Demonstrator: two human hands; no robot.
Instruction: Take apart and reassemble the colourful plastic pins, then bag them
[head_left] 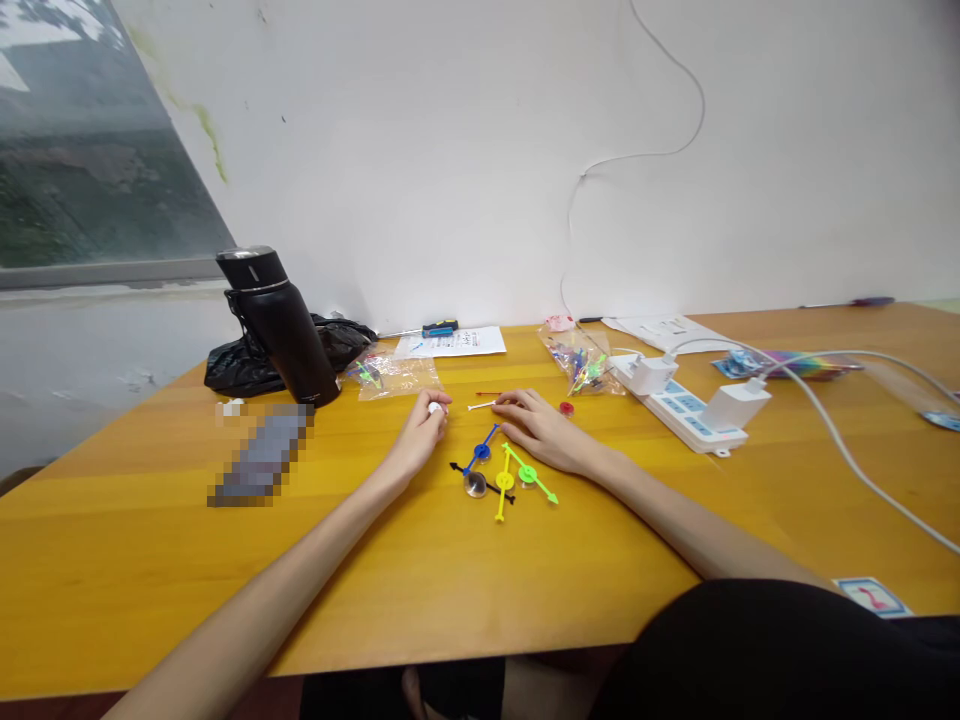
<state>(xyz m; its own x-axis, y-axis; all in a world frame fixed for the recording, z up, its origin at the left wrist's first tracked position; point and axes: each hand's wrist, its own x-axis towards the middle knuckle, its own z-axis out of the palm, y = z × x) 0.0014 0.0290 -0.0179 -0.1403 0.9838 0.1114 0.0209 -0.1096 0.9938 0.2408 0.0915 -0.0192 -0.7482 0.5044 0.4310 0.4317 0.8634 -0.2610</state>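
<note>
A small white round piece (435, 408) is pinched between the thumb and fingers of my left hand (418, 432). My right hand (547, 430) rests over the table with its thumb apart from the fingers. Its fingertips reach the end of a white arrow spinner (481, 406), and a thin red piece (491, 394) lies just behind that. Nearer to me sit assembled spinners: a blue one (482, 453), a yellow one (505, 482), a green one (528, 475) and a black one (475, 485) with a clear round base. A red disc (567, 408) lies beyond my right hand.
A black bottle (281, 330) and black plastic bag (240, 370) stand at left, behind a blurred flat object (262, 455). Clear bags of parts (397, 375) (581, 360) and a printed sheet (457, 342) lie behind. A power strip (686, 415) with plugged chargers and cables occupies the right.
</note>
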